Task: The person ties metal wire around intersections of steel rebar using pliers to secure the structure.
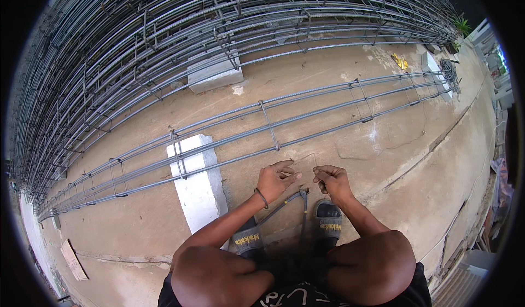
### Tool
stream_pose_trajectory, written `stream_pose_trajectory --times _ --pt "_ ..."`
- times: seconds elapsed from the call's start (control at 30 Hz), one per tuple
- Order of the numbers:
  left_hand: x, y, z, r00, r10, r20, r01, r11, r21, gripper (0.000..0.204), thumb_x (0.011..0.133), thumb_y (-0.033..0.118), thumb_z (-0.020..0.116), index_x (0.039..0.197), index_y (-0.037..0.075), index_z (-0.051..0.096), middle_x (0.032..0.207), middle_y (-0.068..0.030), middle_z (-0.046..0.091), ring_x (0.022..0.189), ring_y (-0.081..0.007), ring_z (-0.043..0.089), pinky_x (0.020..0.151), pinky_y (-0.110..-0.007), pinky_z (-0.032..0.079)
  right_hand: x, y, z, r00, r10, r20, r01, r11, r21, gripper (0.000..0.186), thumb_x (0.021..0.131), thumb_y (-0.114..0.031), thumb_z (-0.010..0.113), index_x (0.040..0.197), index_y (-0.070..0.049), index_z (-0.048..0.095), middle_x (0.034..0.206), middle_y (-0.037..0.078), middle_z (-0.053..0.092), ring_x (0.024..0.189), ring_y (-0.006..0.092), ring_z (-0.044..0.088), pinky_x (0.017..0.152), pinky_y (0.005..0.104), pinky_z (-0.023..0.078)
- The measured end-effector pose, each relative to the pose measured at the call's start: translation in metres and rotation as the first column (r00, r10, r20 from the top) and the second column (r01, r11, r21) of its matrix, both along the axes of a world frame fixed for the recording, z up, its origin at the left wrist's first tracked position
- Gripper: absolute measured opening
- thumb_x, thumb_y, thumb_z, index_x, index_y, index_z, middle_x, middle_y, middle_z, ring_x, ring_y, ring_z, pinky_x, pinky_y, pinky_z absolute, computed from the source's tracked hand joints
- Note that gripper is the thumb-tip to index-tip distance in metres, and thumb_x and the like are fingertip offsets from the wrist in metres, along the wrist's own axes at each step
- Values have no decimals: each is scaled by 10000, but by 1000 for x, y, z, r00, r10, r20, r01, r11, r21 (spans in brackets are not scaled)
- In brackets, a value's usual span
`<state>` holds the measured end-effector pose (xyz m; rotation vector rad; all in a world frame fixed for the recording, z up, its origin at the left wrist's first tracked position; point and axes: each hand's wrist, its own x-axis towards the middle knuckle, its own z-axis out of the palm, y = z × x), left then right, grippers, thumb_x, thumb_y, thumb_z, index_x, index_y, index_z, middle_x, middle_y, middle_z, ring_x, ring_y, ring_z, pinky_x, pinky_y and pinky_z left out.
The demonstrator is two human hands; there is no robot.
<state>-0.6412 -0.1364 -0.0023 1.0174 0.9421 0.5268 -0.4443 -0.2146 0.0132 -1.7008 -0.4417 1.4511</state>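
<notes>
A thin bent wire (315,158) runs between my two hands, just in front of a long rebar cage (273,123). My right hand (331,180) pinches one end of it between thumb and fingers. At the wire's other end is my left hand (276,181), its fingers bent around it and the thumb standing a little away; the exact hold is hard to make out. Below the hands, a pair of long-handled pincers (304,193) stands between my sandalled feet, jaws away from me, handles spread toward me.
White blocks (199,184) prop up the cage, another (437,73) near its right end. Many stacked rebar cages (180,50) fill the far side. A loose wire (377,156) curves over the concrete floor. A yellow wrapper (400,61) and a flat board (73,259) lie farther off.
</notes>
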Motion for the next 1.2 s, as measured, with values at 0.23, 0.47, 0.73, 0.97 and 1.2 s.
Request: stream_pose_trajectory --times 0.23,0.47,0.73,0.97,1.2 --pt "-36 67 45 907 291 -304 31 673 739 217 845 146 705 1001 -5 700 886 -153 704 733 -204 691 626 -297 540 -6 23 -29 985 -162 -49 166 982 92 141 881 -85 623 950 23 682 686 40 627 482 62 475 400 217 322" --pt "-42 96 76 819 102 -564 390 622 679 225 830 151 682 991 -5 696 897 -185 699 783 -298 690 679 -335 535 10 31 -70 832 -185 524 24 954 299 194 878 -91 633 990 56 690 706 71 660 568 89 568 500 227 426" --pt "-28 102 86 784 98 -612 389 692 609 215 861 144 682 1023 4 695 905 -149 717 821 -203 705 707 -301 544 33 37 -67 428 -329 842 -96 910 404 216 840 -67 610 1025 5 697 819 221 665 716 361 663 651 402 521" --pt "-24 91 86 791 70 -608 395 701 594 218 866 152 686 1026 5 695 905 -141 719 810 -193 700 723 -299 543 57 24 -63 365 -293 884 -98 932 350 234 825 -57 631 1047 -11 688 736 210 608 664 383 618 569 439 484" --pt "-27 88 87 789 100 -606 364 718 593 233 872 156 684 1036 -8 694 908 -149 719 795 -187 695 729 -299 543 10 54 -69 477 -266 838 -200 895 399 229 810 -16 609 1024 32 675 717 196 626 612 337 621 576 418 489"
